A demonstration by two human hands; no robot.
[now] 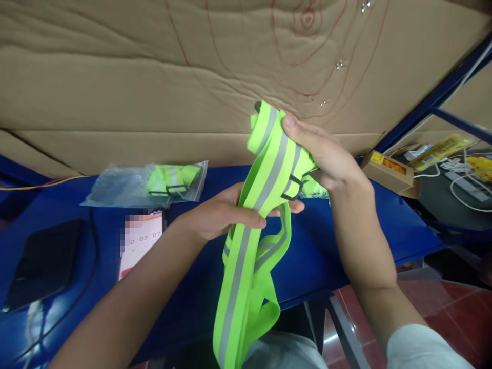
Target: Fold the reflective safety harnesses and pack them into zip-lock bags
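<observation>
A neon-green reflective strap (240,256) with grey stripes and black plastic buckles hangs in loops between my hands, over the front edge of the blue table. My right hand (323,151) grips its folded upper part, thumb on top and fingers hidden behind. Lower down, my left hand (234,212) is closed around the strap, with the thumb across the front and fingertips showing behind it. The loose loops fall toward my lap. Behind my right wrist, another green bundle in clear plastic (313,187) is partly hidden.
On the blue table (307,246) lie a clear bag (119,184) holding a similar green strap, a phone (142,236) showing a timer, and a black device (44,264) with cables. Cardboard (115,92) with red lines stands behind. A small open box (388,171) sits at right.
</observation>
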